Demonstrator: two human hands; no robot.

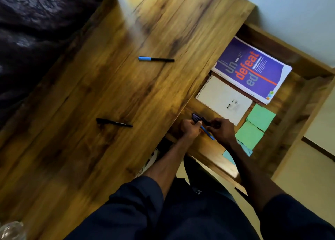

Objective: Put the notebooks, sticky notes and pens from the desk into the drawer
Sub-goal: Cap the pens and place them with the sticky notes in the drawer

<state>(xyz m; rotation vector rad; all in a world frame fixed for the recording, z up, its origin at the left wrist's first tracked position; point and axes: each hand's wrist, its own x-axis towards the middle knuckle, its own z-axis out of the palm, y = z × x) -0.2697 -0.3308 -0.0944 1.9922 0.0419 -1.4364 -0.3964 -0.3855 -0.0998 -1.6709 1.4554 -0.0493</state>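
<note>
My dark sleeve [137,200] is nearest. Over the open drawer [310,98], my left hand [189,129] and right hand [223,131] curl their fingers round a bunch of pens [207,132], how many I cannot tell. In the drawer lie two notebooks, the purple notebook [252,69] and the white spiral notebook [224,100], then two green sticky pads [261,117] and one blue sticky pad [228,157], which my right wrist partly hides. Two pens lie apart on the desk [126,85]: a blue-capped pen [155,59] and a black pen [114,122]

purple notebook [251,68], green sticky notes [261,117], wood-grain desk [112,87]
</note>
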